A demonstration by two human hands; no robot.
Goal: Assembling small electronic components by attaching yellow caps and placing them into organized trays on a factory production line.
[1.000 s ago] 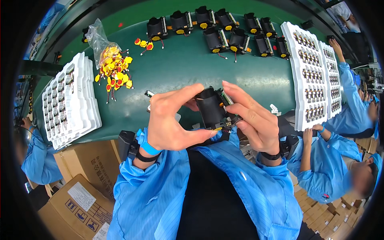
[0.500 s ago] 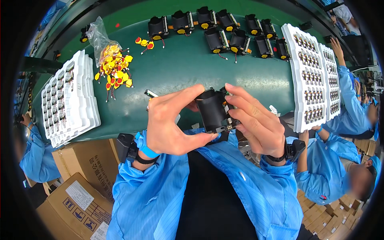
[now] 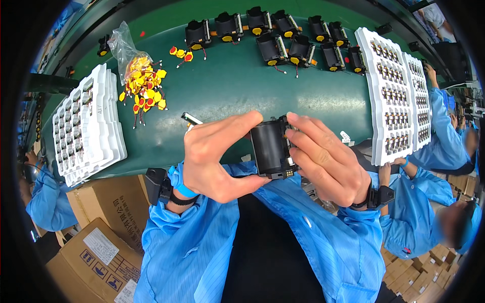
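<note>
Above the green belt (image 3: 237, 86), left hand (image 3: 212, 156) and right hand (image 3: 328, 161) both grip the black module (image 3: 269, 147).

Both hands have brought the black module (image 3: 270, 147) slightly lower, nearer the body.

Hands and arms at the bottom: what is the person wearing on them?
Both arms are in bright blue sleeves with fine stripes. The hands are bare, no gloves. The left hand has a blue wristband with a black box strapped on. The right hand has a black strap with a small black box too.
</note>
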